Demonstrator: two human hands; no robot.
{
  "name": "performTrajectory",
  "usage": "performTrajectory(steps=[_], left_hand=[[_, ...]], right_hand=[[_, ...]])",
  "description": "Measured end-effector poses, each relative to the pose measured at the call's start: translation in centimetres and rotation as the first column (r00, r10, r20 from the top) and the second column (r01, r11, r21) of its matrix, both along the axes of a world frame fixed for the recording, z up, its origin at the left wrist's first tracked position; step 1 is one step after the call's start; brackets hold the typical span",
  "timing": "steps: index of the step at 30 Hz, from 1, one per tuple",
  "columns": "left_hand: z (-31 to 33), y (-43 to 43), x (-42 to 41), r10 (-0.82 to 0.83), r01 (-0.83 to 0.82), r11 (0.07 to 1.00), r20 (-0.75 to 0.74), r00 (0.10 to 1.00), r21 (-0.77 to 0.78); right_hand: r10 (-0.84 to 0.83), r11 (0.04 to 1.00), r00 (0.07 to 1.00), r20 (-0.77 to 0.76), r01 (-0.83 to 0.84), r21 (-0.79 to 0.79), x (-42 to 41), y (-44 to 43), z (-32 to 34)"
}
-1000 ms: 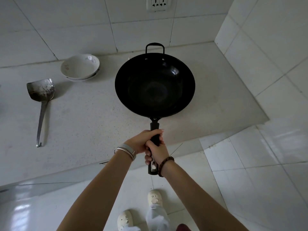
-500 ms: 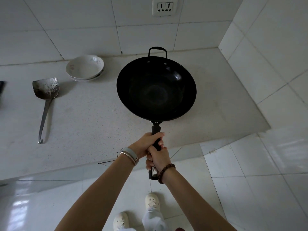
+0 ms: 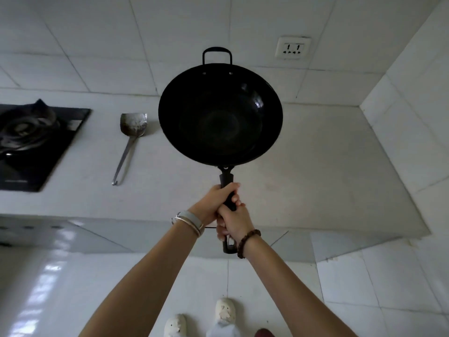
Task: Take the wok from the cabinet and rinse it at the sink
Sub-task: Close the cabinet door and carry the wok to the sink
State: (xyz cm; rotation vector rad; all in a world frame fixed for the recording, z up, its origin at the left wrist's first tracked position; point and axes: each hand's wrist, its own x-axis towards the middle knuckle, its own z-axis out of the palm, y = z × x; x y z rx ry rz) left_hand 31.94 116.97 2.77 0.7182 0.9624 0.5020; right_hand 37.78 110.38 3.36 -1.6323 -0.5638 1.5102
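**Wok Held Above the Worktop, Sink Not in View**

Since the earlier frame the view has shifted left: a gas hob (image 3: 31, 144) has come in at the far left, the white bowls have gone from sight, and the wall socket (image 3: 293, 48) now stands right of the wok instead of above it. The wok itself stays centred in front of the person.

From left to right, the hob sits at the left end of the worktop (image 3: 315, 166). A metal spatula (image 3: 132, 137) lies beside it, blade toward the wall, just left of the wok's rim. The wok (image 3: 220, 115) is in the air above the middle of the worktop, open side up, loop handle toward the wall, long handle (image 3: 227, 190) toward the person. To its right the worktop is bare up to the tiled corner.

Grip state: the left hand (image 3: 213, 203) is wrapped closed round the upper part of the handle. The right hand (image 3: 233, 222) is wrapped closed just below, touching the left. The handle's end protrudes beneath the right hand. The bowl of the wok therefore hangs well forward of both hands.

Risks, as judged from this position:
- The load sits far beyond the grip, so a slackened hold would likely let the wok tip forward or roll.
- A swing to the left could clip the spatula.
- No sink is visible, so the carry direction cannot be confirmed.
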Motion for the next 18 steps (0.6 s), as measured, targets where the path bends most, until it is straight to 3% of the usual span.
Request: performTrajectory(steps=[11,18], left_hand=[[3.7,-1.7,-12.8,0.354,-0.356,0.932,0.047,0.934,0.067],[4.5,-4.8,-23.5,0.581,-0.582,0.807,0.043,0.813,0.095]], right_hand=[[0.344,0.935,0.938,0.039,-0.346,0.077,-11.0,0.9,2.7],[0.555,0.823,0.829,0.068,-0.559,0.102,-20.8,-0.3,3.6]])
